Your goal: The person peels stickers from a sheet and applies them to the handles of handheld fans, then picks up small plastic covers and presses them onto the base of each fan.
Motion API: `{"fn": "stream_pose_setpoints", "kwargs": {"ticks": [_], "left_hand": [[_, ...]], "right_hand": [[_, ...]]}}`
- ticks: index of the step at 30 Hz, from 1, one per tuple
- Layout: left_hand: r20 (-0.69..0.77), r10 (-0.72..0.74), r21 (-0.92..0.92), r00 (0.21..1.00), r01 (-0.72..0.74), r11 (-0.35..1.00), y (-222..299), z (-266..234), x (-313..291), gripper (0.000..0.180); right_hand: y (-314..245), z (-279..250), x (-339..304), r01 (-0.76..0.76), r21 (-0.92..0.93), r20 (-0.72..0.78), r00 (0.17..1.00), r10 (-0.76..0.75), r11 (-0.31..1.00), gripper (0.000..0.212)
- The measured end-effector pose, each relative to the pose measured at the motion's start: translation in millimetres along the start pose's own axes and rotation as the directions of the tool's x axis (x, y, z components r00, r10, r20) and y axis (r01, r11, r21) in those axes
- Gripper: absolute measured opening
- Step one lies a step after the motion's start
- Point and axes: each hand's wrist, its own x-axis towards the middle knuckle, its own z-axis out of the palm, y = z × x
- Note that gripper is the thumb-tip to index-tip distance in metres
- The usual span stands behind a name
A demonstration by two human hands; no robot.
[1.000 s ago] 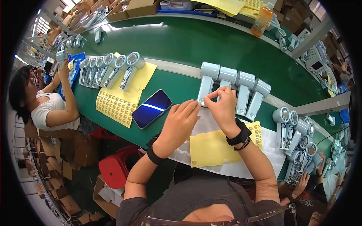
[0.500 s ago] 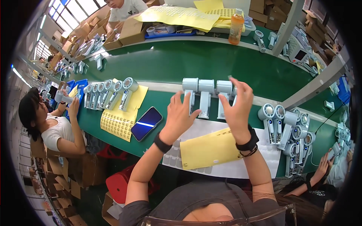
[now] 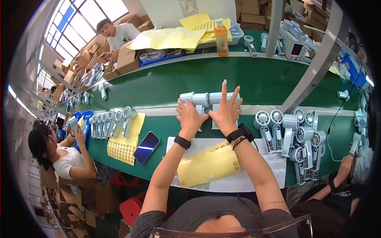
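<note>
And there was the switch: the row of light-blue handheld fans (image 3: 200,99), heads lying across the pale metal strip along the tabletop (image 3: 164,123), now had both hands over it. At 1.0 s back the right fingertips were pinched together beside a handle; at 0.5 s the hands stood wide apart; here the thumbs had swung in, almost meeting mid-row. The left hand (image 3: 192,119) had its grip splayed over 2 fans at the left end; the right hand (image 3: 225,117) fanned its fingers across the right end, its grip loose, nothing clearly clasped. A pale spot showed at the right index fingertip, too small to identify. It read as broad handling of several fans at once, not pinch work on 1.

Just nearer the body, a yellow sheet (image 3: 206,168) lay on white paper (image 3: 276,171). Further out, the smartphone (image 3: 147,148) sat left, with 6 upturned fans (image 3: 129,112) beyond it, and a crowded fan cluster (image 3: 304,135) filled the right. Across the way, a seated co-worker (image 3: 123,35) had come into view.
</note>
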Motion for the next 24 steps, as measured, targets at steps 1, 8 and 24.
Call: {"fn": "stream_pose_setpoints", "kwargs": {"ticks": [1,8,24], "left_hand": [[0.019,-0.002,-0.024,1.000,0.002,1.000,1,-3,1,0.082],[-0.117,0.046,0.023,0.992,-0.043,0.999,1,-8,53,0.077],[-0.140,0.084,0.022,0.987,-0.081,0.996,21,54,140,0.071]], "right_hand": [[1,0,1,0.004,-0.016,-0.012,1.000,-0.004,1.000,0.127],[14,-6,15,-0.021,-0.057,-0.109,0.994,0.015,0.998,0.124],[-11,10,146,-0.168,0.107,-0.230,0.955,0.189,0.980,0.127]]}}
